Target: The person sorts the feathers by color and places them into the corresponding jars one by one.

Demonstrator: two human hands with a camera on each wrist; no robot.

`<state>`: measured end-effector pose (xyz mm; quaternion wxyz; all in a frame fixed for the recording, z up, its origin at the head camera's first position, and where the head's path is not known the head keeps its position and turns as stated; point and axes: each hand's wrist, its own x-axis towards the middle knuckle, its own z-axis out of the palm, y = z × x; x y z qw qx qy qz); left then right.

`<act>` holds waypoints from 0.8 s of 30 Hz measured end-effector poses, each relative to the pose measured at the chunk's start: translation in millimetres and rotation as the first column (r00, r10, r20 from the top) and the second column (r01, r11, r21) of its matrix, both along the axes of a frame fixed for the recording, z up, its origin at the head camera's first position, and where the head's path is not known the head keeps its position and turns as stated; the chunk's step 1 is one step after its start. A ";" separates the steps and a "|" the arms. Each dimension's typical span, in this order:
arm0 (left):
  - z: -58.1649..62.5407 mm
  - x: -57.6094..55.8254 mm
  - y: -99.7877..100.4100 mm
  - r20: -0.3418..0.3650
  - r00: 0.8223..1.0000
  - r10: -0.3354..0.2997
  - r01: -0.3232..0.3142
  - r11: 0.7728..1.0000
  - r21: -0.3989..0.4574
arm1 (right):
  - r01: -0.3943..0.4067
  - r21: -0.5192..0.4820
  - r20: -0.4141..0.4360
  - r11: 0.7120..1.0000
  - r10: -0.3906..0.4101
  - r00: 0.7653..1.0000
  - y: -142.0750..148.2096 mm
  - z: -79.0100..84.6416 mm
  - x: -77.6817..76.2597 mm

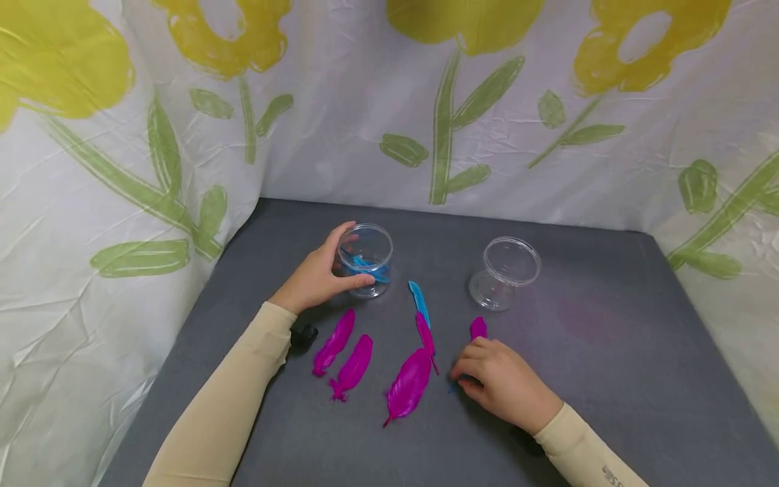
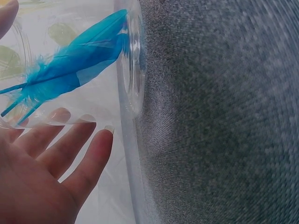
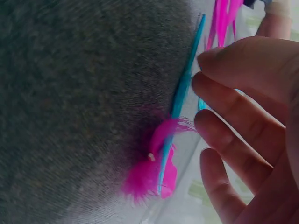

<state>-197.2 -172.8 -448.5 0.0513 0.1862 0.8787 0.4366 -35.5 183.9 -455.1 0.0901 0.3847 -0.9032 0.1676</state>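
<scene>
My left hand holds a clear plastic jar from its left side, thumb in front and fingers behind. Blue feathers lie inside that jar, plain to see through its wall in the left wrist view. My right hand hovers low over the table, its fingers loosely bent and apart. Beside its fingertips, in the right wrist view, are a blue feather and a magenta feather; no grip on either shows. From above, the hand hides most of both.
A second clear jar stands at the back right. Several magenta feathers lie on the grey table, and another blue feather lies near the middle. A small black object sits by the left wrist. Flower-printed cloth hangs behind.
</scene>
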 end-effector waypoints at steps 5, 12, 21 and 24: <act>-2.4 -0.7 -0.8 -0.005 1.000 -0.010 0.010 1.000 0.008 | 0.008 0.030 0.004 1.000 -0.008 1.000 -0.6 -3.6 1.8; -1.5 -0.7 -1.0 -0.018 1.000 -0.014 0.014 1.000 0.013 | -0.007 0.064 -0.020 0.998 0.008 1.000 -3.2 -0.7 0.7; 0.8 -0.3 -0.4 -0.005 1.000 -0.006 0.006 1.000 0.011 | -0.041 0.119 -0.168 0.992 0.061 0.984 -7.3 -2.6 -1.3; 0.5 0.0 -0.9 -0.002 1.000 -0.005 0.005 1.000 0.013 | -0.044 0.129 -0.178 0.991 0.067 0.982 -9.0 -2.2 -1.5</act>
